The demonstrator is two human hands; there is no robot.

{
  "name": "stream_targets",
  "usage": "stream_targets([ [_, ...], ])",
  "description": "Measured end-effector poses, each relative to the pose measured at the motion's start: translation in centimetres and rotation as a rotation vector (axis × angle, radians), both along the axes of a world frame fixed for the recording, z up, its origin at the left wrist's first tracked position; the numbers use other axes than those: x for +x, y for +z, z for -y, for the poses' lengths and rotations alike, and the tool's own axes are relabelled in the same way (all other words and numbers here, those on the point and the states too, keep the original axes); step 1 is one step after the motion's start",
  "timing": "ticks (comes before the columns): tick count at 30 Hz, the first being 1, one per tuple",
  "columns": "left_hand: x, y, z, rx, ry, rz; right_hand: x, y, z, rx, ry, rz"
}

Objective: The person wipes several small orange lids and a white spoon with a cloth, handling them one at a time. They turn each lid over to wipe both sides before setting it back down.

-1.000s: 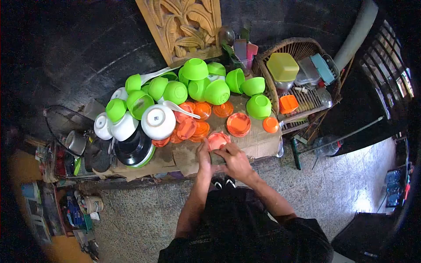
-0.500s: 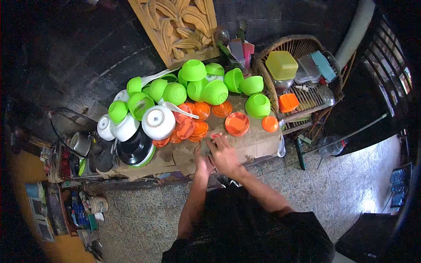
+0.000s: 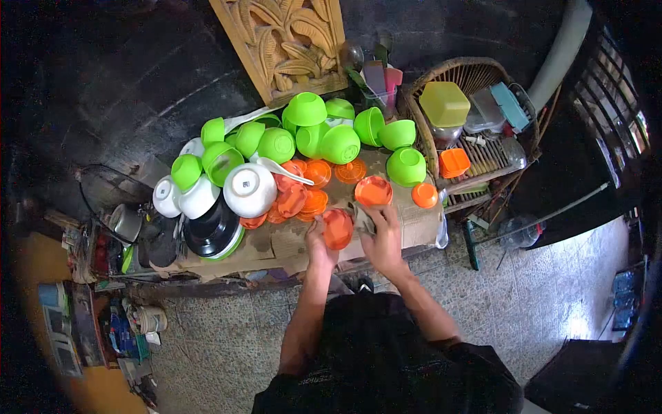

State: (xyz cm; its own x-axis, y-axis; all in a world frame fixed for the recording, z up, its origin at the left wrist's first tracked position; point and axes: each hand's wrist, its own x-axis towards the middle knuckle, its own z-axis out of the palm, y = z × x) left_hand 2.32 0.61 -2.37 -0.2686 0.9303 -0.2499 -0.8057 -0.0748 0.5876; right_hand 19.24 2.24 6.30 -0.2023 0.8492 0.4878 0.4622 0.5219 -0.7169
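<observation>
Between the fingers and thumb of my left hand (image 3: 321, 248), a small round orange saucer (image 3: 338, 229) is held above the cardboard near the table's front edge. My right hand (image 3: 386, 245) is just right of it, fingers closed on a greyish cloth (image 3: 363, 219) that hangs beside the saucer's rim. Beyond the right fingers sits a short pile of orange saucers (image 3: 373, 190). More loose orange saucers (image 3: 292, 199) lie overlapping to the left, next to a white bowl (image 3: 249, 190) turned upside down with a white spoon (image 3: 284, 170) by it.
Many green bowls (image 3: 340, 143) are heaped along the back of the cardboard-covered table (image 3: 276, 250). A black bowl (image 3: 213, 230) stands at the left. A wicker rack (image 3: 452, 69) with plastic containers is at the right, a carved wooden panel (image 3: 289, 48) behind. Tiled floor (image 3: 227, 324) lies below.
My hands, together half a second ago, have moved apart. The right hand has shifted right with the cloth, and the orange saucer in the left hand now shows its face.
</observation>
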Motion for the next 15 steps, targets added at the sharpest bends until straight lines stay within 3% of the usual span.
stream_targets([
  [3, -0.5, -0.2, 0.2, 0.119, -0.138, 0.059, -1.3, 0.1, 0.6, -0.118, -0.053, -0.097],
  [5, -0.7, -0.7, 0.0, -0.029, -0.108, -0.016, -1.8, 0.0, 1.2, -0.188, -0.03, -0.152],
  [11, 1.2, 1.7, 0.3, 0.027, 0.038, -0.116, -0.7, -1.2, 1.0, -0.356, 0.031, -0.271],
  [12, 1.4, 2.4, 0.4, 0.031, -0.019, -0.134, -0.6, -0.7, 1.0, -0.036, 0.032, -0.232],
  [13, 0.9, 1.1, 0.2, 0.03, -0.02, -0.13, -0.1, 0.0, 1.1, -0.037, 0.031, -0.228],
  [15, -0.2, -1.6, -0.2, -0.077, -0.093, -0.081, 1.1, 0.8, 1.3, 0.317, 0.141, 0.058],
])
